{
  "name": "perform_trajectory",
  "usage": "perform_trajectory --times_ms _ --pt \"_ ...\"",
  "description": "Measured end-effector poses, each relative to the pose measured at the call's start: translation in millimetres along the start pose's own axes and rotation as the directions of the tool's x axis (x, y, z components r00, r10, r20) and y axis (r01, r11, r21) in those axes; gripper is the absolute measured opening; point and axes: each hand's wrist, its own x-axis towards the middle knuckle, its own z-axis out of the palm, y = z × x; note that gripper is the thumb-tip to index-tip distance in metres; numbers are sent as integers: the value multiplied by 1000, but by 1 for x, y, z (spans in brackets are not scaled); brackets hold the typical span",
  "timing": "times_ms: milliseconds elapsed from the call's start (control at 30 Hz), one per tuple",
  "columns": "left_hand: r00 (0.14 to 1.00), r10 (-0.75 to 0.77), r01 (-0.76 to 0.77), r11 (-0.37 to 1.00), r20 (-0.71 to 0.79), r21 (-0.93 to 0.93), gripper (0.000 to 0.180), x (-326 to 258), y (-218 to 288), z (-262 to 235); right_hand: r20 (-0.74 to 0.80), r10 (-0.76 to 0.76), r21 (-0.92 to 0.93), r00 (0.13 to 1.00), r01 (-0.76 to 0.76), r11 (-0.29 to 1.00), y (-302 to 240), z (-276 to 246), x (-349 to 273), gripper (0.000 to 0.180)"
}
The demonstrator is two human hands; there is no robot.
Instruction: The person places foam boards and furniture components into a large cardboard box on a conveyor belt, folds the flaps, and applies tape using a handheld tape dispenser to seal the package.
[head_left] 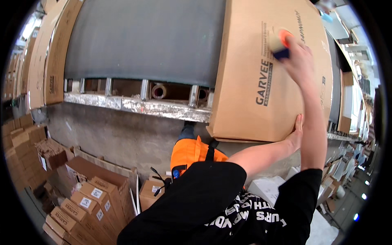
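Observation:
A large brown cardboard box (253, 81) lies on the conveyor, in front of me to the right. My right hand (297, 61) is closed around a tape dispenser (281, 41) over the upper part of the box. The dispenser has a pale roll, an orange centre and a dark blue part, and is blurred by motion; I cannot tell whether it touches the cardboard. My left hand (297, 131) rests against the near edge of the box with its fingers stretched out, holding nothing.
A dark grey conveyor belt (147, 41) with metal rollers runs left to right along a worn metal rail (134, 107). Another carton (59, 53) stands at its left end. Several narrow cartons (87, 204) are stacked on the floor at lower left. White packages (267, 190) lie beside me at right.

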Motion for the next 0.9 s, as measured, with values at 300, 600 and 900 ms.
perform_trajectory --times_ms 300,600,900 --pt "999 -8 3 988 -38 -154 56 9 21 39 -444 14 2 896 -15 1000 122 -23 -168 32" --pt "988 143 -143 990 55 11 85 -10 -4 23 515 647 790 562 -605 -103 180 44 -153 46" --pt "976 111 -126 990 189 69 90 -24 -29 -24 380 615 861 690 -507 37 225 -83 -268 71"
